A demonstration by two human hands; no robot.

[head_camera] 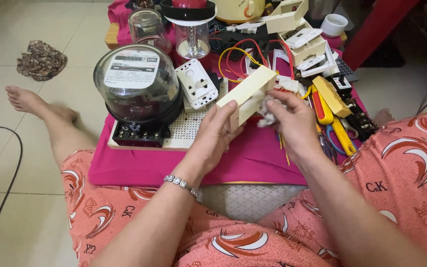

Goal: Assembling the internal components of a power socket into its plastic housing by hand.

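Meter [138, 91] on board [186, 132] at left, socket [197, 84] behind box [247, 95], tools [329, 116] at right.

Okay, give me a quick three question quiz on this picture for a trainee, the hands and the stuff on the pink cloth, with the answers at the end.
1. Multiple choice: what does the left hand hold?
A. a cream plastic box
B. a yellow-handled screwdriver
C. a glass jar

2. True or false: the right hand is pressed flat on the round electric meter.

3. Fill in: the white socket plate lies just to the ___ of the meter in the picture.

Key
1. A: the cream plastic box is gripped at its lower end.
2. False: it is at the box's open side, fingers on a small white part, away from the meter.
3. Right, on the white perforated board.
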